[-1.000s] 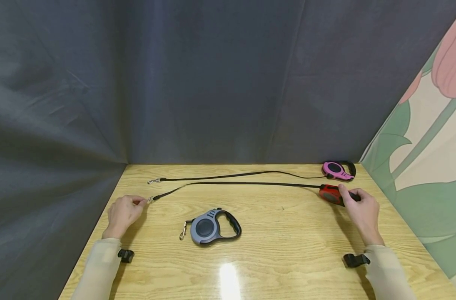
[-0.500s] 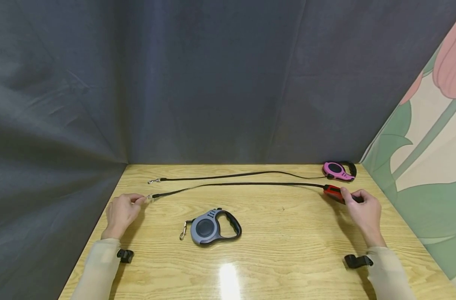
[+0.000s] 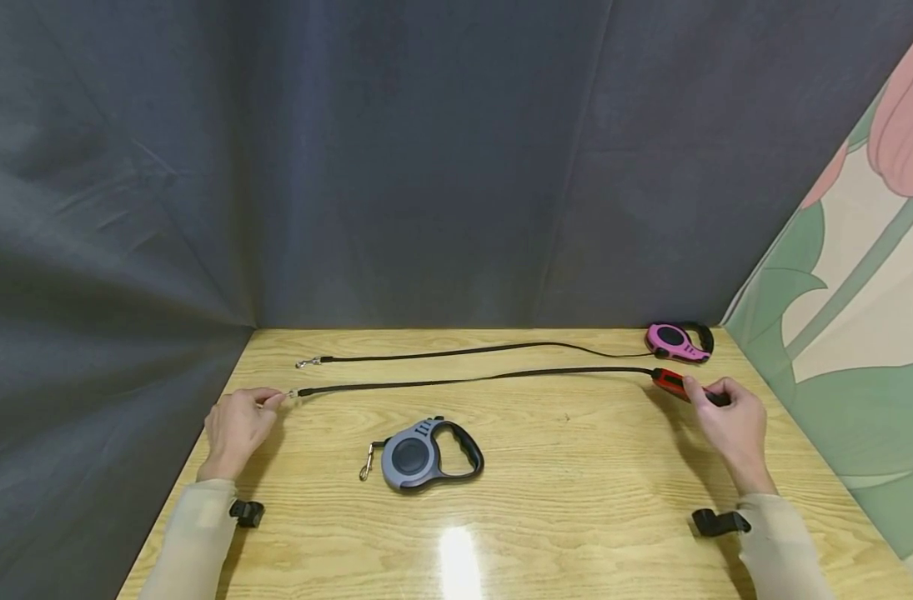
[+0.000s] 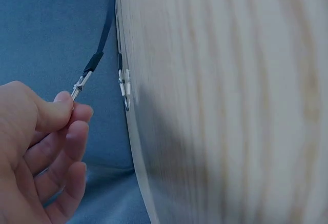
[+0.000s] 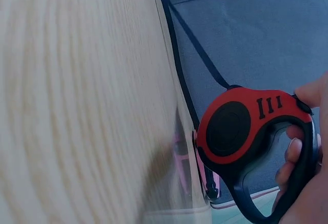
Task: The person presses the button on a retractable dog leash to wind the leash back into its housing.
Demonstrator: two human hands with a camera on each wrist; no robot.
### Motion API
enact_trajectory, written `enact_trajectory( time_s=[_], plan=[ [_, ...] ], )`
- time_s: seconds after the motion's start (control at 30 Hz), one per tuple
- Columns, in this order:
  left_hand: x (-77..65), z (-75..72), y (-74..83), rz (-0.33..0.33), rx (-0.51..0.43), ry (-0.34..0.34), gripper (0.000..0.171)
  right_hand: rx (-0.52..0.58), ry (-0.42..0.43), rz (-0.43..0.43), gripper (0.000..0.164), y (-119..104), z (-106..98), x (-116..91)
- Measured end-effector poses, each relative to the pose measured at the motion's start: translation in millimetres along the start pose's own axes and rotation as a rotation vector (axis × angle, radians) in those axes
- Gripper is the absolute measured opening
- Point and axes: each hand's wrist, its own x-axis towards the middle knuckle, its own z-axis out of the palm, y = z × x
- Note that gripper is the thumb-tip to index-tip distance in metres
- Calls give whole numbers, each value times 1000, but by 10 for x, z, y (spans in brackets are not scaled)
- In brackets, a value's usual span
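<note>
In the head view my left hand (image 3: 238,427) pinches the metal snap clip (image 4: 78,84) of a black strap (image 3: 426,382) between thumb and forefinger. This strap runs across to a red and black retractable dog leash (image 5: 259,100), whose loop handle my right hand (image 3: 732,429) grips. In the right wrist view, the thumb lies at the black button on top of the handle and the fingers curl through the loop. The casing is held up off the table, with the strap leaving its front end. Seen from the head, the red leash (image 3: 669,382) shows mostly edge-on.
A pink retractable leash (image 3: 679,343) lies at the back right, its strap (image 3: 456,350) stretched left to a metal clip (image 3: 308,362). A grey retractable leash (image 3: 411,454) lies mid-table, its clip (image 3: 366,462) at the left. Dark curtains (image 3: 426,167) border the wooden table (image 3: 561,500).
The left hand has moved slightly left with the clip, and the right hand slightly right with the red leash. The strap between them hangs straighter. The casing has turned more edge-on.
</note>
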Motion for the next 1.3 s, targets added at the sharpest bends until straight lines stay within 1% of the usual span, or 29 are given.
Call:
enact_trajectory(
  time_s=[0.13, 0.23, 0.33, 0.4, 0.53, 0.6, 0.7, 0.9, 1.0, 1.17, 1.3],
  plan=[
    [6, -35, -37, -18, 24, 46, 23, 25, 12, 24, 41, 19, -35, 25],
    [12, -60, -63, -43, 25, 75, 23, 64, 26, 48, 41, 35, -77, 49],
    [17, -72, -79, -58, 21, 81, 23, 93, 26, 59, 41, 45, -110, 65],
    [22, -74, -84, -69, 16, 81, 23, 101, 24, 52, 41, 45, -117, 67],
    [27, -66, -104, -95, 16, 82, 25, 78, 31, 14, 40, 29, -101, 56],
    [19, -63, -113, -105, 16, 83, 25, 62, 34, 10, 40, 16, -96, 53],
    [7, -63, -116, -113, 10, 81, 25, 71, 29, 37, 41, 0, -109, 60],
    [9, -77, -122, -104, 10, 98, 25, 171, 34, 159, 44, 28, -153, 85],
    [6, -91, -120, -105, 8, 106, 25, 202, 32, 197, 43, 40, -174, 98],
    [5, -105, -119, -114, 1, 113, 25, 209, 18, 223, 43, 54, -201, 106],
    [4, -105, -125, -138, -4, 112, 26, 218, 19, 230, 44, 69, -211, 92]
  ],
)
